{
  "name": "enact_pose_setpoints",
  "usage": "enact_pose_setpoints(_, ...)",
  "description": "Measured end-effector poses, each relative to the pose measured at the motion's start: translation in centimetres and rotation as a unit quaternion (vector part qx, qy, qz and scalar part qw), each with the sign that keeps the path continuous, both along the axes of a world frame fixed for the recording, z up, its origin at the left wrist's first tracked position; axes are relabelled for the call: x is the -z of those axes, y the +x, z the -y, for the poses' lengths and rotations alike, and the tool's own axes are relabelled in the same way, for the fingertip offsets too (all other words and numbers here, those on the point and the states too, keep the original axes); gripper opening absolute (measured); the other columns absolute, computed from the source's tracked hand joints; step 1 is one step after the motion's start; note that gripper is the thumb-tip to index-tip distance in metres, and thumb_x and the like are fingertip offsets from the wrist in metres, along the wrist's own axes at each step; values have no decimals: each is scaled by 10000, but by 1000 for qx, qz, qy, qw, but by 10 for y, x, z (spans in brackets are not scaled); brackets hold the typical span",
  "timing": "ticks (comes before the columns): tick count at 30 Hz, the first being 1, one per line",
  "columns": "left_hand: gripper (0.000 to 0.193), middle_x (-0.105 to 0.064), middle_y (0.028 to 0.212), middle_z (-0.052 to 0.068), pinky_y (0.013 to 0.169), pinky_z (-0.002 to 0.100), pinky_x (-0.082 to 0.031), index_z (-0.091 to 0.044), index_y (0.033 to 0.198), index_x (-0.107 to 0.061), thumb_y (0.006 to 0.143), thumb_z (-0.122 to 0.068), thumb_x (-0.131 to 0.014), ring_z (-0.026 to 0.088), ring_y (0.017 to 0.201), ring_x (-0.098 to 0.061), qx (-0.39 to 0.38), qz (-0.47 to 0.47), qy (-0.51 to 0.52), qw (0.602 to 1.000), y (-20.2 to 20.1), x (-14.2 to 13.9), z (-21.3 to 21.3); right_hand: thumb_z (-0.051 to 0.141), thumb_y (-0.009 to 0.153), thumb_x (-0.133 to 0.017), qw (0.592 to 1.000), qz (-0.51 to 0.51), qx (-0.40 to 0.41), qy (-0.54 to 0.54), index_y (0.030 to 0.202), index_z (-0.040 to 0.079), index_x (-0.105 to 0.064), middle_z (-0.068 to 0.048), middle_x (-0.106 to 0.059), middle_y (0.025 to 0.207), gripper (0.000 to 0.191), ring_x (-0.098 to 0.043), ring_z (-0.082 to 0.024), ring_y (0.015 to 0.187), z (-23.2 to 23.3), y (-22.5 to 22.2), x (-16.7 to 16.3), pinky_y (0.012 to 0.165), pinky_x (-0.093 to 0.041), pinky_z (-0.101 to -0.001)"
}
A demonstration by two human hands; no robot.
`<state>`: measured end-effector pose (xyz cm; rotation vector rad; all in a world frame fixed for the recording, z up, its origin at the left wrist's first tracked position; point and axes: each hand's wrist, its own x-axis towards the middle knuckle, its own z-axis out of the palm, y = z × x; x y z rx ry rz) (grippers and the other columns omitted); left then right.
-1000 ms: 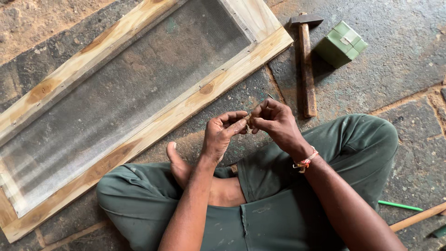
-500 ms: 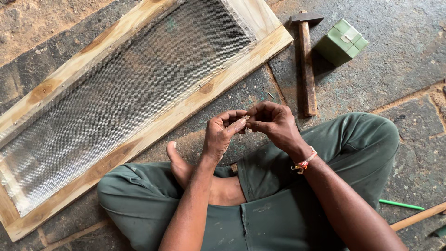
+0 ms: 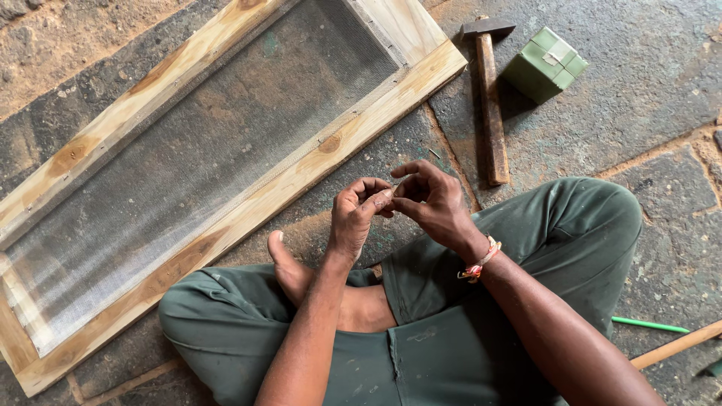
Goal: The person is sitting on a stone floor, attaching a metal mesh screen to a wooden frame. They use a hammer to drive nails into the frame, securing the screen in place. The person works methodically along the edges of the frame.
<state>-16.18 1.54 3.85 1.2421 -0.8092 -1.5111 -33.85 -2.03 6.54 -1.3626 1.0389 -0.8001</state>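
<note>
A tiny, indistinct item is pinched between fingertips of the left hand [image 3: 359,214] and right hand [image 3: 435,201]; it could be dropped onto the stone floor [image 3: 662,98] and lost.

Hammer [image 3: 490,105] lies between frame [image 3: 248,203] and box [image 3: 544,65].

Pale, unfinished wooden frame [image 3: 248,207] with brown knots, filled with fine grey wire mesh [image 3: 203,158], matt. To the far right, a hammer [image 3: 490,98] with a dark dull metal head and worn wooden handle, beside a green cardboard box [image 3: 544,65]. Rough, dusty stone floor [image 3: 647,98]. Green cloth trousers [image 3: 451,338], matt, lightly stained.
</note>
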Motion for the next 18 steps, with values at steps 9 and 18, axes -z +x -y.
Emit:
enact_pose_setpoints(9, 150, -725, 887, 95, 791, 336, -618, -10, 997, -697, 911, -132, -682, 166, 777, -703, -54, -40, 9, 998, 2, 7, 0, 25, 827, -756, 993, -60, -28, 94, 1213, 46, -644, -53, -684, 784, 403, -624, -96, 672, 3, 2, -30, 588, -533, -246)
enact_pose_setpoints(18, 268, -720, 933, 85, 763, 365, -593, -155, 1142, -644, 917, -256, -751, 196, 823, -697, -140, -158, -92, 973, 70, 1, -2, 29, 979, -672, 947, -118, 298, -29, 1247, -33, -700, -112, -725, 974, 277, -714, -147, 864, -119, -203, -80, 760, -603, -283)
